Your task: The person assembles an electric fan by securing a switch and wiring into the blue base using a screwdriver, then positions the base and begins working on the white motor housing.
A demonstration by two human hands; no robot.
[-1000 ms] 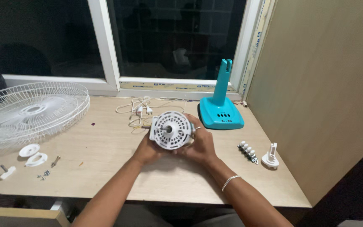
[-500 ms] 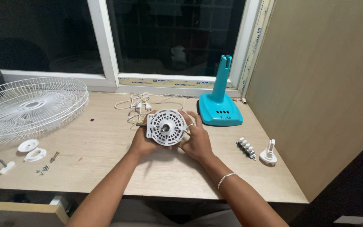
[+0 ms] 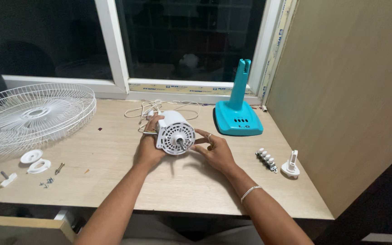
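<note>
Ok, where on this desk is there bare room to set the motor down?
The widest bare patch of the desk is along the front edge, between the small screws at left and the switch block at right. Another lies between the wire guard and the cord. The left front corner is crowded with small parts; the left hand holds the motor.

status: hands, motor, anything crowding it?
Left hand grips white fan motor. Right hand open, fingertips at its side. Power cord behind; desk in front clear.

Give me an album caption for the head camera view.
Left hand grips a white fan motor; right hand touches its side on the wooden table.
</note>
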